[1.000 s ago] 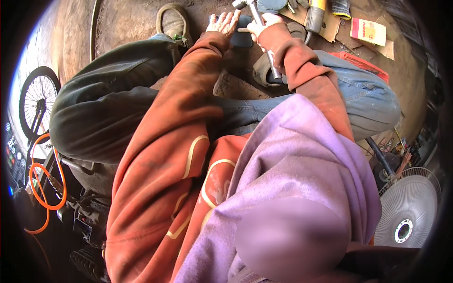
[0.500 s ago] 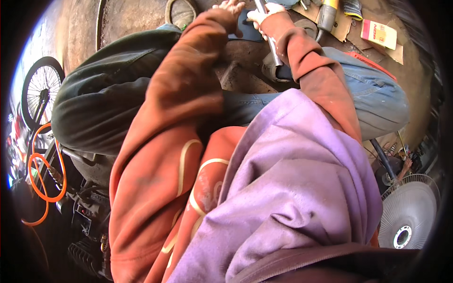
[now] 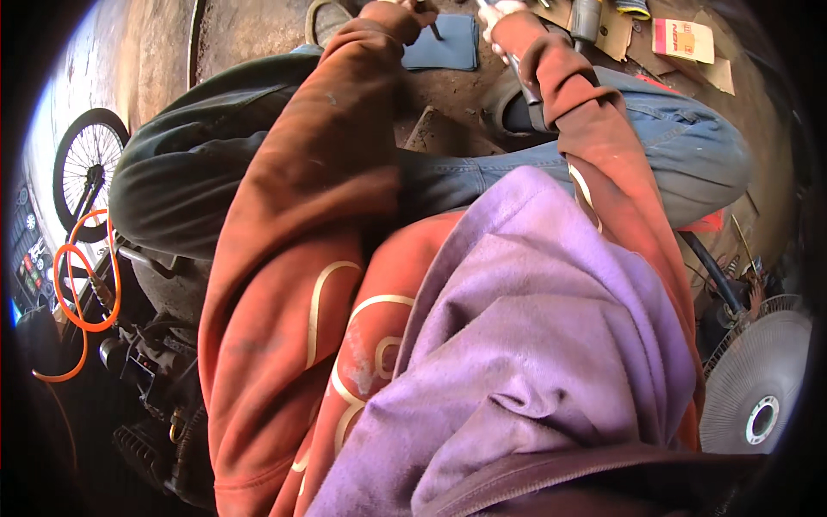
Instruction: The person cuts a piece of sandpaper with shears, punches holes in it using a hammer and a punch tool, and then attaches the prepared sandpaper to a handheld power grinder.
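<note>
One wheel (image 3: 86, 177) and one orange hose (image 3: 82, 302) lay at far left. One blue pad (image 3: 448, 43) sat on the ground just right of the left hand (image 3: 392, 10), which pinched a thin dark tool (image 3: 433, 30) over it. The right hand (image 3: 500, 13) gripped a metal tool (image 3: 523, 73). Both hands were cut off at the top edge. One fan (image 3: 758, 388) stood right.
</note>
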`<action>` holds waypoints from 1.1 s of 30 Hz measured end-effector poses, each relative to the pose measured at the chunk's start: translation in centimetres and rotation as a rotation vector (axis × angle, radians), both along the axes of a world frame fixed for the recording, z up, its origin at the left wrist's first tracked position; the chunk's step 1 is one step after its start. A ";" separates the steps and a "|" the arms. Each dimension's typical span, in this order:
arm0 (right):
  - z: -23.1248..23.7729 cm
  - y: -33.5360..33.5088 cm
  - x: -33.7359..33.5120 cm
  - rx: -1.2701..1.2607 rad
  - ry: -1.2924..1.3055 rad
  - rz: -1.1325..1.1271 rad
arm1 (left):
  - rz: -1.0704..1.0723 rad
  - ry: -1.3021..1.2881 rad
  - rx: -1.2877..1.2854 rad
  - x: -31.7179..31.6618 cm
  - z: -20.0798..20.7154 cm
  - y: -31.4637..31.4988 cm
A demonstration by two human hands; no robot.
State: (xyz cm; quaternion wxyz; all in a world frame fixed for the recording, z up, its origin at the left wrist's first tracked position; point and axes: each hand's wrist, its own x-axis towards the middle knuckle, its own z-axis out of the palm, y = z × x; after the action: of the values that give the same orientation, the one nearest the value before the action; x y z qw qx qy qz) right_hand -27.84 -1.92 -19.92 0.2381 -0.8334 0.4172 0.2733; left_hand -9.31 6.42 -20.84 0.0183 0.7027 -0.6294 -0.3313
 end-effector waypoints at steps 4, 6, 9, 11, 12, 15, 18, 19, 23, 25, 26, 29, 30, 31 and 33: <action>-1.4 3.2 -0.8 -0.053 -0.073 -0.431 | 0.078 0.079 -0.140 2.3 -1.5 1.6; -3.3 3.1 -3.0 -0.018 0.061 -0.356 | 0.061 0.073 -0.081 -0.8 0.7 -0.4; -6.2 5.3 -2.4 -0.014 -0.159 -0.341 | 0.100 -0.112 -0.047 0.1 0.3 0.8; -7.7 5.0 -3.8 -0.005 -0.292 -0.322 | -0.140 -0.146 -0.183 0.0 0.7 0.8; -7.0 4.8 -3.7 0.197 -0.284 -0.587 | 0.082 -0.055 -0.028 -1.2 1.7 0.5; -6.0 3.8 -2.8 0.374 -0.298 -0.814 | 0.137 0.047 -0.061 -1.1 2.5 0.8; -8.2 3.6 -3.4 0.340 -0.280 -0.776 | 0.072 0.052 0.044 -2.1 4.3 0.2; -8.7 3.5 -4.0 0.321 -0.273 -0.770 | 0.059 0.059 0.043 -2.5 4.2 -0.1; -8.0 3.7 -2.9 0.355 -0.217 -0.762 | -0.048 0.005 0.061 -1.7 1.4 0.4; -6.6 4.1 -1.9 0.416 -0.203 -0.805 | -0.126 -0.060 0.005 -1.1 0.5 1.1; -6.4 3.9 -2.3 0.430 -0.203 -0.838 | -0.070 -0.039 -0.017 -1.7 0.8 1.0; -7.3 3.5 -3.0 0.409 -0.190 -0.855 | -0.054 -0.019 -0.053 -2.1 0.3 0.4; -7.7 3.3 -3.1 0.390 -0.186 -0.845 | -0.091 -0.024 -0.068 -2.1 0.1 0.3; -8.1 3.1 -3.2 0.372 -0.182 -0.835 | -0.092 -0.025 -0.071 -2.1 -0.1 0.1; -8.6 3.3 -3.1 0.365 -0.176 -0.816 | -0.102 -0.055 -0.087 -1.9 -0.4 0.5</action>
State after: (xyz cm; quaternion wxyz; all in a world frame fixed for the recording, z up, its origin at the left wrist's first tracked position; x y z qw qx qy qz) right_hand -30.92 1.38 -28.57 0.5041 -0.5654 0.6344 0.1542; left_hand -11.21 6.88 -21.21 0.0146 0.6770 -0.6785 -0.2849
